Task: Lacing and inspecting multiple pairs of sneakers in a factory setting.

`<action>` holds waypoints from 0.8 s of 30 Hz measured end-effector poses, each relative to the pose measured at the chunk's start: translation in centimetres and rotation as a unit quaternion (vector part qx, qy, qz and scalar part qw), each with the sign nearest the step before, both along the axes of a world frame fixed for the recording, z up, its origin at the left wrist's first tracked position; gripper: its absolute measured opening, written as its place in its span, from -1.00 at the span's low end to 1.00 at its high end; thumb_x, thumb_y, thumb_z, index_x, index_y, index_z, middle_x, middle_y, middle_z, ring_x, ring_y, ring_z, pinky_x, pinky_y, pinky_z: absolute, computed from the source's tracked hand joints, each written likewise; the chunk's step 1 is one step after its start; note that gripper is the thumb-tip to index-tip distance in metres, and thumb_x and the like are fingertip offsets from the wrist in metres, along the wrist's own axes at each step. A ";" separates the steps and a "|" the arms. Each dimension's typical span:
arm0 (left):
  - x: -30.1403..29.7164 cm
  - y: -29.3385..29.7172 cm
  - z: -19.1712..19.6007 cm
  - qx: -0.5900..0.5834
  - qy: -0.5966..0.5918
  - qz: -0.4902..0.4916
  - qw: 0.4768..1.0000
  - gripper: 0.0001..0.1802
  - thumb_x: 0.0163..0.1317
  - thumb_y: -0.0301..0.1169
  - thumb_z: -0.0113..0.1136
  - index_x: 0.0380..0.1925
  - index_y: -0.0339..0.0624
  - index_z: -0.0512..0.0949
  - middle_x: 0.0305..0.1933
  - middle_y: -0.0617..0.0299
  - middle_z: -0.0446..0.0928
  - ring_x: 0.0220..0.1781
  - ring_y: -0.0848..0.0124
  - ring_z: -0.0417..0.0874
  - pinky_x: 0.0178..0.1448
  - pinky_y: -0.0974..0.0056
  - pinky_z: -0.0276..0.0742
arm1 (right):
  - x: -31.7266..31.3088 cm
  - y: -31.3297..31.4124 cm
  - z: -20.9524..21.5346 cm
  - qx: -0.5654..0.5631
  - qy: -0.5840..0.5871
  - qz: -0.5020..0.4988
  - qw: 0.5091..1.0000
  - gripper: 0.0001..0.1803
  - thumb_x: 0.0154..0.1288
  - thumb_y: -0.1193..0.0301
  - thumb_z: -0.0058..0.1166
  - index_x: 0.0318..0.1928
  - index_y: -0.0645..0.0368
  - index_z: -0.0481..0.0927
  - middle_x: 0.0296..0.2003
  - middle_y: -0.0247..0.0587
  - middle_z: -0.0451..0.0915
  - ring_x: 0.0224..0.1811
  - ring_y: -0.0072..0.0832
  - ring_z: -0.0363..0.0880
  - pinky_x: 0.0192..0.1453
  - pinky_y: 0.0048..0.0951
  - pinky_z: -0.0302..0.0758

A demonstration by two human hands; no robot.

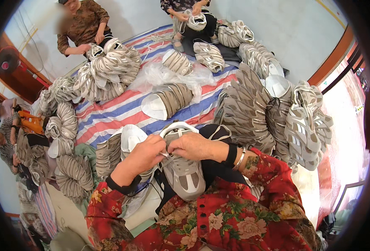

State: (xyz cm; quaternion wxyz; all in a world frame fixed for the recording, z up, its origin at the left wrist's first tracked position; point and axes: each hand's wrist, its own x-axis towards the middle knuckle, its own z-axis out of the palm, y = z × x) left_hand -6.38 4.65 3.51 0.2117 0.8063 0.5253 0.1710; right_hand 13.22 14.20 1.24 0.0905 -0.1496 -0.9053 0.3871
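A grey and beige sneaker upper (185, 180) with a white-lined collar rests in front of my body, its toe pointing toward me. My left hand (142, 154) is closed in a pinch at the left side of the lacing area, where a short piece of pale shoelace (165, 154) shows at the fingertips. From the other side my right hand (195, 146) reaches over the throat of the upper, its thumb and fingers also pinched. What lies between the right fingertips is hidden.
Rolled stacks of uppers (247, 111) stand to the right, and more stacks (74, 178) to the left. Another bundle (172, 100) lies ahead on a striped sheet (105, 109), near clear plastic (151, 77). Co-workers (86, 25) handle uppers at the back and far left.
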 end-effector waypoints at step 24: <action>5.8 -0.7 -0.2 0.052 0.069 0.136 0.987 -0.78 -0.11 -0.36 0.37 -0.54 -0.15 0.51 -0.28 0.16 0.38 -0.04 0.10 0.38 -0.13 0.15 0.43 | 5.4 2.2 0.4 -0.430 0.095 -0.170 0.882 -0.82 0.33 0.35 -0.02 -0.31 0.18 0.56 -0.46 -0.28 0.62 -0.66 -0.68 0.44 -0.62 -0.59 0.33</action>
